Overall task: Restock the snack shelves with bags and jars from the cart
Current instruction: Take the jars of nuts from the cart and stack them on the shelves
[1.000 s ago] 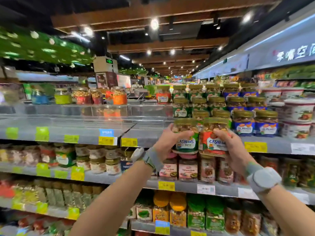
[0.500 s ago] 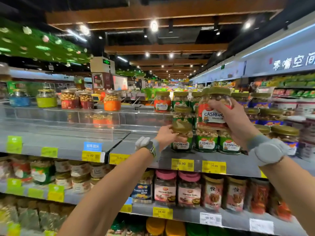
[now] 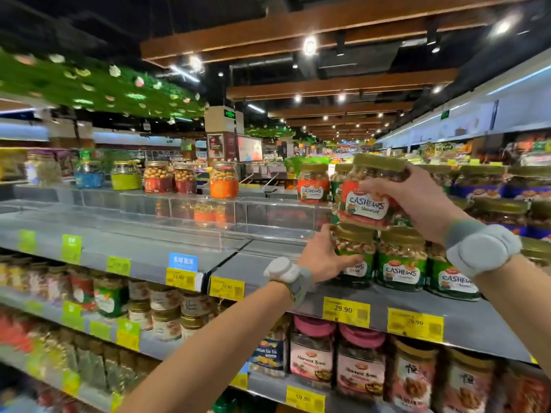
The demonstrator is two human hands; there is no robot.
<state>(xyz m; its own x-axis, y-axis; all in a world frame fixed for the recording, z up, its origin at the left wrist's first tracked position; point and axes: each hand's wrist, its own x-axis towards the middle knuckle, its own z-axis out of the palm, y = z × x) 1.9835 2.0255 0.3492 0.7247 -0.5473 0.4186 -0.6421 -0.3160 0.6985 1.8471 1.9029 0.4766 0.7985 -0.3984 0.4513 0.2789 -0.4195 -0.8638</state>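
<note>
Above the grey metal shelf (image 3: pixel 256 271), the right hand (image 3: pixel 417 204) clasped a stiff, likely heavy red-labelled clear cashew jar (image 3: pixel 368 201) round its middle; the left hand (image 3: pixel 323 259) gripped a green-labelled jar (image 3: pixel 354 248).

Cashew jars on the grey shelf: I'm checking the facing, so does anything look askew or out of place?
Only the red-labelled, gold-lidded cashew jar: the right hand holds it tilted over the green-labelled cashew jars. The left hand grips the leftmost green-labelled jar, upright. Nothing spilled.
</note>
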